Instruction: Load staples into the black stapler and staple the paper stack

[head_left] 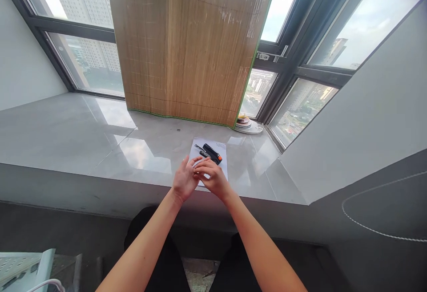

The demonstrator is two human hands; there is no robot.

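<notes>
My left hand is held palm up over the front edge of the sill, its fingers stretched out. Above its palm, my right hand has thumb and fingertips pinched together; whatever they hold, if anything, is too small to make out. Just beyond the hands lies a white sheet of paper, partly covered by them. On the sheet rests a black tool with an orange end, stapler-like in shape. Beside it is a slim black-and-silver item, perhaps a pen. A tiny dark grey piece lies farther back on the sill.
The glossy grey tiled windowsill spans the view. A bamboo mat with green edging stands against the window. Stacked plates sit at the back right corner. A white cord hangs at right; a white appliance-like object is lower left.
</notes>
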